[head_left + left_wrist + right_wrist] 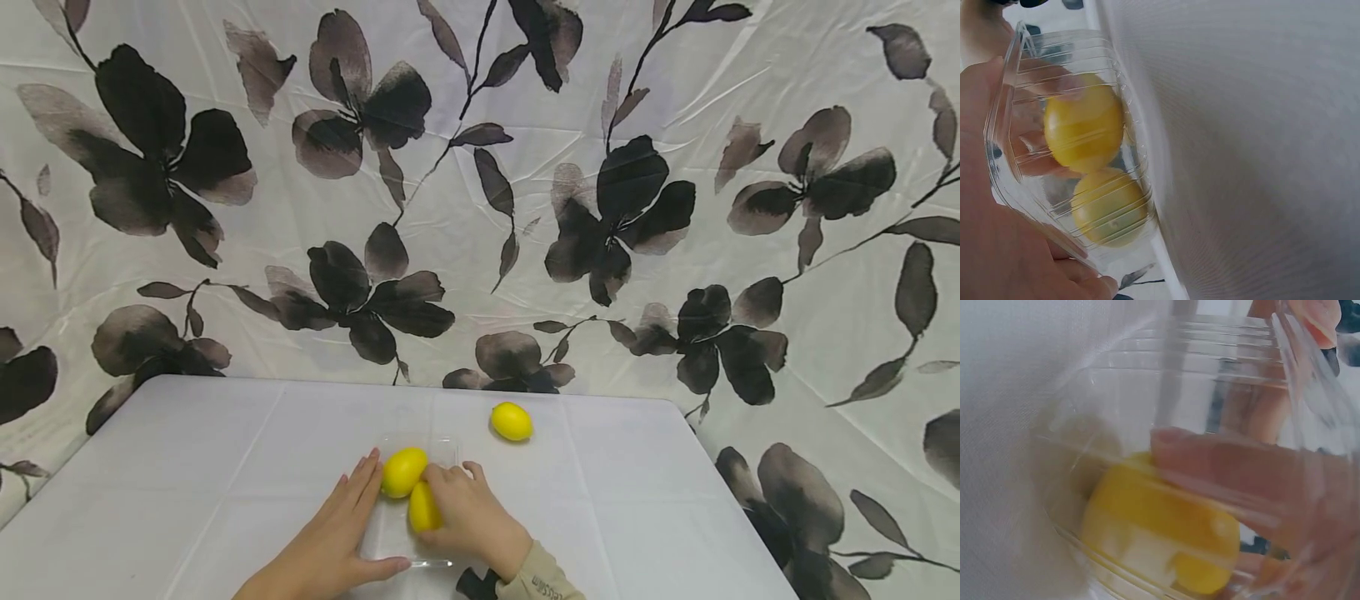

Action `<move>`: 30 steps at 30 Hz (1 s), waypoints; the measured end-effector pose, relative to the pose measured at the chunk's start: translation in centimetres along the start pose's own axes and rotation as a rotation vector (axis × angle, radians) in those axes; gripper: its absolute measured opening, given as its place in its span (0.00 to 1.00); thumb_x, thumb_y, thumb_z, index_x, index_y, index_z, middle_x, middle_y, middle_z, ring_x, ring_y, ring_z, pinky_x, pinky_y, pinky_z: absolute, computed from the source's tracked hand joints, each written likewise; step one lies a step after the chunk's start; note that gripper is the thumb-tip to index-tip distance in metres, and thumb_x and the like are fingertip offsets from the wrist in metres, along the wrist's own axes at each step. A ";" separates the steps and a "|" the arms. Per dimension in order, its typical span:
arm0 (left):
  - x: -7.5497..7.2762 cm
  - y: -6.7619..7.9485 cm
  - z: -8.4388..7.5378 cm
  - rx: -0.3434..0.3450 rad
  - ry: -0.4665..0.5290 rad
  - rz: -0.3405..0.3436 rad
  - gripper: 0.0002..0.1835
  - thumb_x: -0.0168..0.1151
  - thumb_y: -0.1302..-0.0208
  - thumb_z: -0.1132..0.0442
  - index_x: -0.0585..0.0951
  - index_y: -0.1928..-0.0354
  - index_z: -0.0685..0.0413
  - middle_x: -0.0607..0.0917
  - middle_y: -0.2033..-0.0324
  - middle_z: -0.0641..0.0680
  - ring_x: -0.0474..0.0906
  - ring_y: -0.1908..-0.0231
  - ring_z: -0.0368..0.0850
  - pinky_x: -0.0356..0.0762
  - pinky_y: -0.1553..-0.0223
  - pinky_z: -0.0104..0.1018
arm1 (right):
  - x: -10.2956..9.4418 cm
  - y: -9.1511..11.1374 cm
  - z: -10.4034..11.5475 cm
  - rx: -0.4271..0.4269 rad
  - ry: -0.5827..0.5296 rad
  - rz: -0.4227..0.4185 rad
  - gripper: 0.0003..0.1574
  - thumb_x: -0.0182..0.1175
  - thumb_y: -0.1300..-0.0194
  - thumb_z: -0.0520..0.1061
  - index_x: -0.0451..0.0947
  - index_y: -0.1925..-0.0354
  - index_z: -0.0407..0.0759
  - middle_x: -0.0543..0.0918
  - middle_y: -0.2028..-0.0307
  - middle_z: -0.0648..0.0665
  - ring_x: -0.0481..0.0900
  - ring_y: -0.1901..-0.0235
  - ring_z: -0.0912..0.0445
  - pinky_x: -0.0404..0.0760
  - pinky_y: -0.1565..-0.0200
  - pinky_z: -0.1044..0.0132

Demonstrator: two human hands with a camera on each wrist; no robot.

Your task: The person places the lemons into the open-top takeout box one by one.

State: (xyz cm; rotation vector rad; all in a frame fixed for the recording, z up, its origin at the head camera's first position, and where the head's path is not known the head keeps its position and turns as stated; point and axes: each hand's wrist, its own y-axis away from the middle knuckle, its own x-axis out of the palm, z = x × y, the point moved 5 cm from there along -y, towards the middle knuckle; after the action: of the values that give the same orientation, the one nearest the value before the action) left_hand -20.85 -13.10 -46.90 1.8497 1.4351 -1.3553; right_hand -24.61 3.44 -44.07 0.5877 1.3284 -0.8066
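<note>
Two yellow lemons are in a clear plastic container on the white table: the farther lemon (404, 472) and the nearer lemon (425, 507). My right hand (468, 512) reaches into the container and grips the nearer lemon, its thumb and fingers round it. My left hand (333, 533) rests along the container's left side with straight fingers, thumb at the near rim. Through the ribbed wall of the container (1063, 47) the left wrist view shows both lemons. The right wrist view shows the gripped lemon (1160, 519) behind the clear wall, with a thumb over it.
A third lemon (512, 422) lies on the table (615, 500) beyond the container, to its right. Behind the table's far edge hangs a white cloth (480, 208) with dark flowers. A dark strap (476, 583) shows by the right sleeve (542, 577).
</note>
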 end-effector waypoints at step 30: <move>0.2 0.2 -0.6 -0.071 0.017 0.096 0.69 0.60 0.54 0.19 0.52 0.23 0.64 0.44 0.22 0.59 0.45 0.24 0.58 0.49 0.29 0.60 | -5.2 -0.6 -2.1 -0.168 -0.279 -0.028 0.24 0.66 0.34 0.54 0.81 0.45 0.43 0.85 0.49 0.49 0.82 0.50 0.55 0.78 0.45 0.65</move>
State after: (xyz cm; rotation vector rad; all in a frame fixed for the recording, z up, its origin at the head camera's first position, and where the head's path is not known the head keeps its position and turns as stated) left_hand -20.44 -12.61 -46.90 1.8638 1.3671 -1.2293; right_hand -26.62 5.59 -39.24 0.3116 1.1362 -0.7610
